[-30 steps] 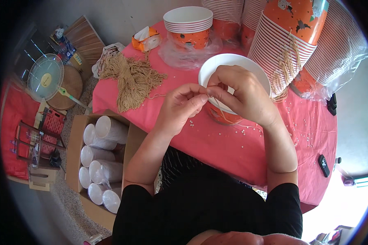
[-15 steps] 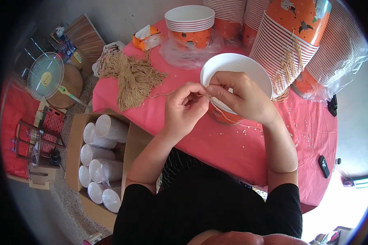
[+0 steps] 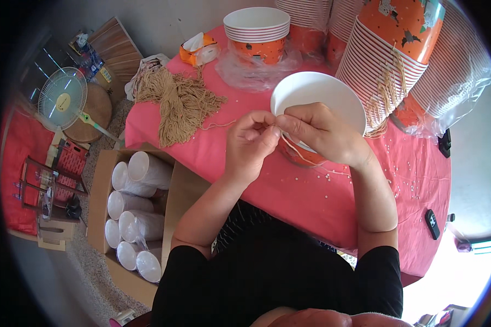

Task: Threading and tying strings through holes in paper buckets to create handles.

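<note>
Fingertips of my left hand (image 3: 251,144) and my right hand (image 3: 324,131) meet just in front of a white-lined orange paper bucket (image 3: 319,83). Both hands pinch a thin tan cord (image 3: 297,151). One length of it hangs in a loop before the bucket's orange side, and a stretch of cord also runs left from my left hand over the pink cloth. A tangled bundle of tan cords (image 3: 183,106) lies at the table's left side. My fingers hide the exact spot where the cord is gripped.
Tall stacks of orange buckets (image 3: 384,68), some plastic-wrapped, stand at the back right, with cords draped over one. A shorter stack (image 3: 256,32) and a tissue pack (image 3: 199,49) are behind. Small white beads dot the pink tablecloth (image 3: 305,201). A cardboard box (image 3: 188,191) holds wrapped white cups.
Both hands stay pinched together on the cord, the left wrist turned slightly. The whole scene has shifted a little with my head.
</note>
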`<state>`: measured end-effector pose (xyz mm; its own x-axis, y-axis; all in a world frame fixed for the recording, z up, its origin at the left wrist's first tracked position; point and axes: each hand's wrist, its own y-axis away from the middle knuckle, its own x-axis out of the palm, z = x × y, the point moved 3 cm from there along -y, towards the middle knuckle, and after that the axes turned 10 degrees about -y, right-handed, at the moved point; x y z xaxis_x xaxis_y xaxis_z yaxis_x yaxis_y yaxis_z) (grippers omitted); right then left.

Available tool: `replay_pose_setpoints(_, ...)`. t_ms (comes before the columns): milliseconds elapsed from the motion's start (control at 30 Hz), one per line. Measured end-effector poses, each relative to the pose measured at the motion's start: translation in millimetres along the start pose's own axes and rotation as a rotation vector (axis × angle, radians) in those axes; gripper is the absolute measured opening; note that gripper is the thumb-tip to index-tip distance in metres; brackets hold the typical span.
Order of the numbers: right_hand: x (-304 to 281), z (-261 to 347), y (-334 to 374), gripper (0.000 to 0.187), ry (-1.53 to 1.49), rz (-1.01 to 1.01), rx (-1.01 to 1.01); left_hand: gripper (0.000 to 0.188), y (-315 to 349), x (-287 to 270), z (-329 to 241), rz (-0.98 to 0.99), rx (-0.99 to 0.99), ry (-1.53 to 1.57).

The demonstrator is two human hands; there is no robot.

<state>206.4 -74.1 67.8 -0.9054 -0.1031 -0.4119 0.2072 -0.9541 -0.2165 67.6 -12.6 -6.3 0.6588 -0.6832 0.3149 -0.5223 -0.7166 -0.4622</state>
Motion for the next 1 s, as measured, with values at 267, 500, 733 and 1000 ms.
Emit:
replay_pose_setpoints(267, 1.3, 8.6, 0.9, 0.014, 0.162, -0.232, -0.375, 0.007, -6.4, 1.4, -4.2, -0.056, -0.166, 0.101)
replay_pose_setpoints(500, 6.6, 4.6, -0.5, 0.012, 0.107, -0.187, -0.287, 0.003, -5.1, -7.6, -1.9, 0.039, -0.254, 0.208)
replay_pose_setpoints(733, 4.5, 4.9, 0.2, 0.012, 0.129, -0.209, -0.285, 0.004, -5.7, -8.8, 2.8, 0.123, -0.37, 0.428)
replay_pose_setpoints(1000, 3.9, 2.0, -0.2, 0.01, 0.093, -0.236, -0.222, 0.007, -1.6, -13.8, 1.7, 0.054, -0.243, 0.252)
